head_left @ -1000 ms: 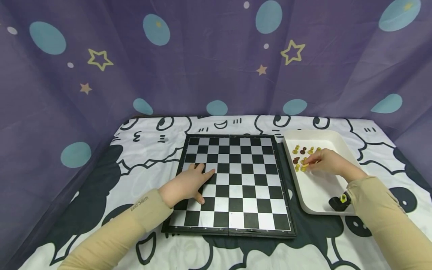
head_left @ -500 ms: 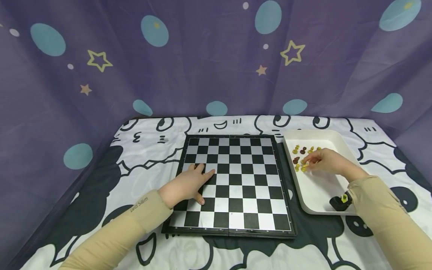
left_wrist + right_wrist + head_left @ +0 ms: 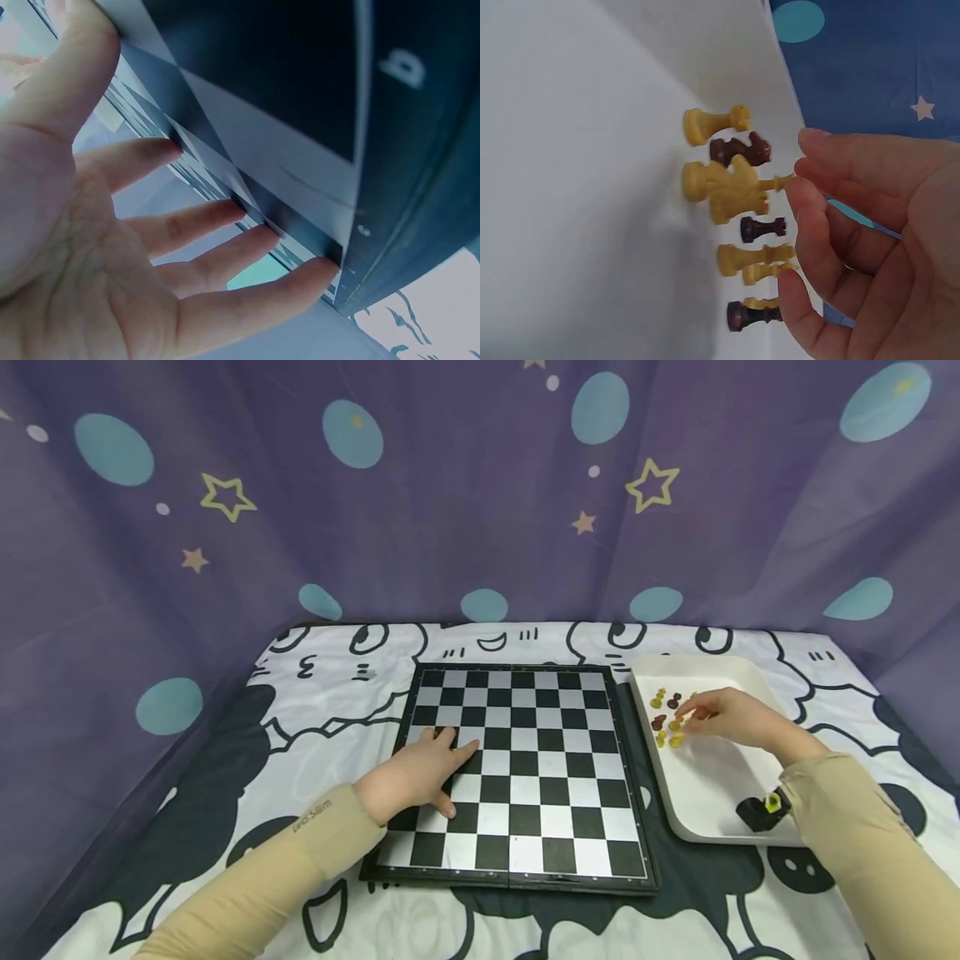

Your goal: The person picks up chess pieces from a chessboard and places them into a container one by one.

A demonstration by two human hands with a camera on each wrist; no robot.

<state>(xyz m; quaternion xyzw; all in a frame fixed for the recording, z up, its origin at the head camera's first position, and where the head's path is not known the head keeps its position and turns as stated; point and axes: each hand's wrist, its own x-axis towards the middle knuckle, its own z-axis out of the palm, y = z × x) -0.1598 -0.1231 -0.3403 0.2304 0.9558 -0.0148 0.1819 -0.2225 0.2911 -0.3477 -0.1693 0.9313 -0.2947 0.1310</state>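
My left hand (image 3: 416, 777) rests with spread fingers on the left part of a black-and-white chessboard (image 3: 555, 787). In the left wrist view its fingertips touch the squares near the board's edge. My right hand (image 3: 731, 722) is over a white tray (image 3: 708, 810), its fingers loosely bent above small chess pieces lying there. The right wrist view shows no piece between thumb and forefinger. Close to those fingertips lie a yellow rook (image 3: 712, 122), a dark red knight (image 3: 739, 150), a yellow knight (image 3: 720, 180) and a dark rook (image 3: 762, 228).
The tray stands just right of the board, with its pieces grouped along the left and far side. A black strap with a yellow-green part (image 3: 763, 810) is at my right wrist. A patterned cloth (image 3: 420, 927) covers the table; a purple curtain (image 3: 465, 527) hangs behind.
My right fingertips have drawn slightly up and away from the pieces in the tray. The left hand stays where it was on the board. The head view has tilted a little upward.
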